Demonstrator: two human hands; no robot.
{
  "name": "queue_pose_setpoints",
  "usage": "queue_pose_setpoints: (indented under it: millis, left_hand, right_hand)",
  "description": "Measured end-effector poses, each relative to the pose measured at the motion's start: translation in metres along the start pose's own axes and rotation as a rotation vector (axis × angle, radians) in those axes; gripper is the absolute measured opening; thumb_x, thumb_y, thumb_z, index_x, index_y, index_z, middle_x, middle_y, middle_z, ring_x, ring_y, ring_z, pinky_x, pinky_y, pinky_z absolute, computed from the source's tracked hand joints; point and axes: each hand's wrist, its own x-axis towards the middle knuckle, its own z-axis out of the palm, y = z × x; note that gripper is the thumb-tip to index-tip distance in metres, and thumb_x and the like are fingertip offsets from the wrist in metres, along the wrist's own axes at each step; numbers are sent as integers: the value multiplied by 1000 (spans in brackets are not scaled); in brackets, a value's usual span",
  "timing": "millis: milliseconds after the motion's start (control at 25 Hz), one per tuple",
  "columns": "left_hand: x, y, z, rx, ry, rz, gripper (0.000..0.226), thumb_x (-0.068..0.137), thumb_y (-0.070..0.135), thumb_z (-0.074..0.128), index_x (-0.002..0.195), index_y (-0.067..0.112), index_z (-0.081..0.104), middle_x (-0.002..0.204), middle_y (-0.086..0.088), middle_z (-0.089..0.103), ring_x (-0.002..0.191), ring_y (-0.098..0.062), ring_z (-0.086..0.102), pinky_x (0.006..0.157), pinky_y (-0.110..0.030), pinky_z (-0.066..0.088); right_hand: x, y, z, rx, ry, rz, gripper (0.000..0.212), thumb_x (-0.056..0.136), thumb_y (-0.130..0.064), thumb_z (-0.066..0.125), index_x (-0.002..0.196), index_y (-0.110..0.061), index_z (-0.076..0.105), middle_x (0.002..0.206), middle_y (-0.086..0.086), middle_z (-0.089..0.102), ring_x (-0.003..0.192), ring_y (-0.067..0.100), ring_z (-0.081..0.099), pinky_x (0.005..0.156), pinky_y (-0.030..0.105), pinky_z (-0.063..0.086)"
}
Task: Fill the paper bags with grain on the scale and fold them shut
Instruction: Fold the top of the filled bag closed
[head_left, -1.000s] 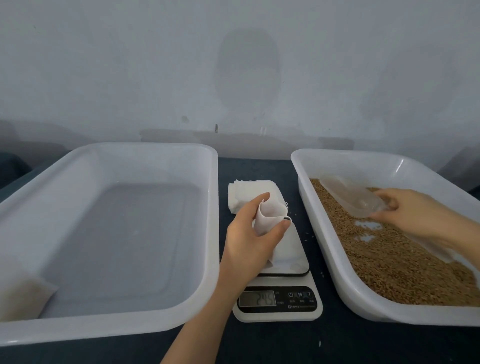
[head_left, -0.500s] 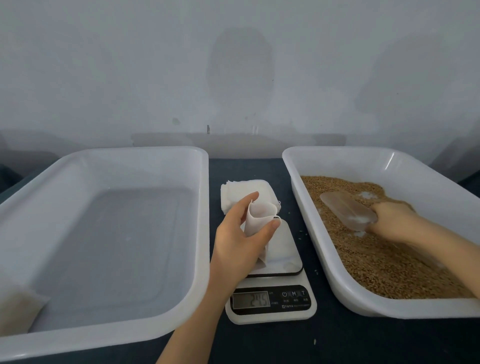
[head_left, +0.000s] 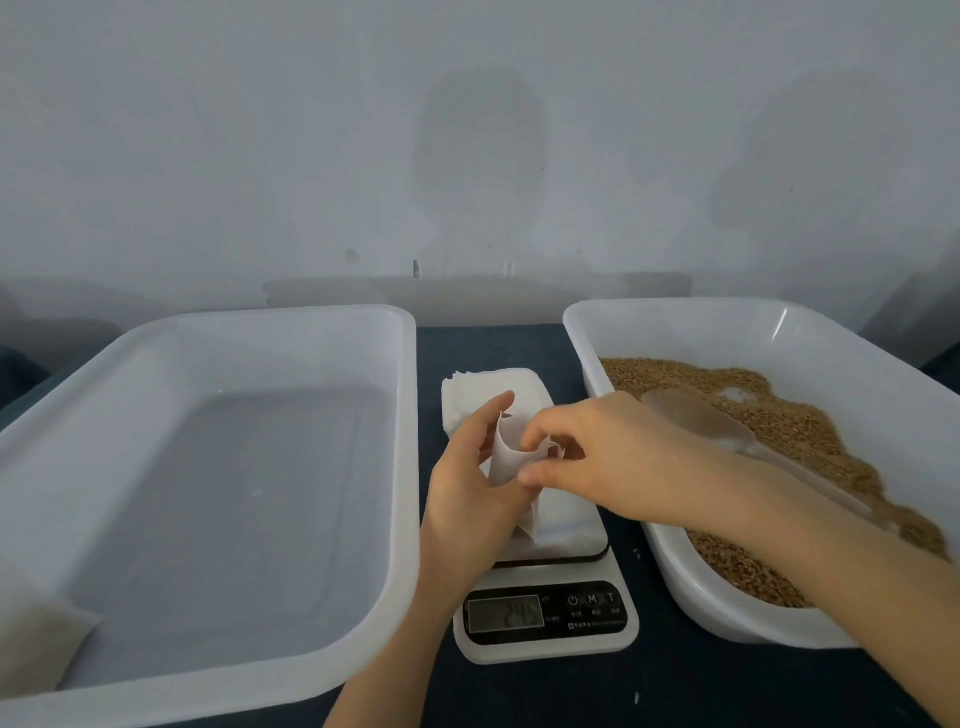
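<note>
**Bench inventory, as I see it through the head camera**

1. Tabletop (head_left: 493, 343): dark, and carries every item below.
2. Left tub (head_left: 208, 317), at 9 o'clock of the scale: white plastic. A pale packet (head_left: 36, 654) lies in its near-left corner. I cannot tell whether it is a filled bag.
3. Right tub (head_left: 675, 306), at 3 o'clock: white plastic, holding the grain (head_left: 779, 431).
4. Digital scale (head_left: 545, 616), centre: platform toward 12, display toward 6. The digits are too blurred for me to read.
5. Right hand (head_left: 608, 457): reaches in from 3 o'clock. Thumb and forefinger pinch the bag's mouth.
6. Left hand (head_left: 467, 509): comes up from 6 o'clock, with fingers and thumb curled round the bag's body.
7. Scoop (head_left: 691, 421): clear plastic, lying on the grain, with neither hand on it.
8. Stack of paper bags (head_left: 498, 382): flat on the table at 12 o'clock, just behind the platform.
9. Paper bag (head_left: 511, 460): white, upright over the platform between both hands, with its mouth partly open. I see no grain in it. I cannot tell whether its foot touches the platform.

**Hazards, in my judgement**
- The thin rim may tear if the hands pull apart too hard.
- The mouth may collapse once the right hand leaves for the scoop. Grain would then spill onto the platform and table.
- Hand weight pressing through the bag would falsify the reading.
- The right forearm crosses low over the tub rim and could jolt it.
</note>
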Motion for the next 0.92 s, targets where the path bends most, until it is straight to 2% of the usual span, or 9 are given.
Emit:
queue_pose_setpoints:
  millis: [80, 160, 240, 320, 480, 640, 720, 800, 920]
  left_hand:
    - [-1, -1, -1, -64, -66, 20, 62, 86, 19, 63, 140, 34, 37, 134, 8, 52, 126, -11, 48, 106, -38, 42]
    - [-3, -2, -1, -133, -82, 35, 59, 83, 19, 52, 139, 32, 38, 131, 7, 54, 122, -11, 51, 102, -31, 45]
    - [-3, -3, -1, -172, -15, 17, 48, 91, 13, 50, 135, 31, 44, 120, 5, 59, 109, -8, 57, 88, -15, 49]
    - [-1, -5, 1, -151, 68, -2, 39, 94, 7, 48, 127, 28, 52, 106, 5, 62, 94, -6, 59, 73, -8, 46]
    - [3, -10, 4, -26, 165, -2, 9, 95, 21, 53, 91, 21, 61, 79, 8, 61, 73, -7, 56, 64, -17, 43]
    - [2, -16, 7, 62, 264, 73, 17, 91, 44, 48, 84, 30, 54, 72, 20, 59, 70, -1, 57, 62, -10, 43]
    - [0, -18, 7, 118, 281, 128, 30, 86, 57, 41, 88, 30, 53, 73, 20, 59, 69, -1, 57, 59, -9, 43]
    - [0, -18, 6, 138, 284, 150, 34, 84, 61, 38, 90, 32, 55, 77, 22, 60, 71, 1, 58, 59, -9, 43]
    - [-1, -15, 5, 83, 261, 152, 30, 83, 61, 44, 95, 37, 57, 81, 22, 65, 75, 1, 62, 61, -14, 48]
  right_hand:
    - [8, 8, 5, 56, 41, 21, 11, 86, -40, 62, 88, -30, 66, 72, -12, 61, 64, -1, 56, 55, 11, 41]
    - [14, 19, 5, 82, 76, 34, 10, 86, -39, 63, 82, -30, 67, 69, -14, 60, 64, -6, 55, 56, 9, 40]
    - [16, 29, 6, 129, 107, 34, 7, 85, -39, 64, 80, -34, 67, 70, -17, 62, 68, -7, 57, 57, 9, 42]
    - [16, 37, 9, 213, 160, 41, 7, 84, -36, 67, 77, -36, 65, 67, -18, 63, 65, -6, 56, 58, 7, 41]
    - [14, 46, 17, 300, 274, 74, 4, 82, -31, 69, 79, -30, 67, 64, -14, 63, 58, -7, 55, 54, 5, 38]
    - [12, 50, 16, 306, 339, 93, 15, 82, -34, 68, 95, -33, 59, 72, -12, 61, 71, -9, 55, 63, 0, 36]
    - [10, 50, 17, 296, 269, 95, 28, 77, -42, 70, 102, -38, 59, 79, -15, 61, 75, -7, 55, 61, 5, 39]
    - [9, 48, 20, 270, 176, 96, 23, 73, -45, 72, 93, -38, 64, 78, -17, 63, 69, -6, 56, 56, 7, 39]
    - [11, 48, 21, 271, 235, 105, 5, 78, -37, 71, 76, -33, 69, 60, -14, 62, 52, -2, 53, 50, 8, 38]
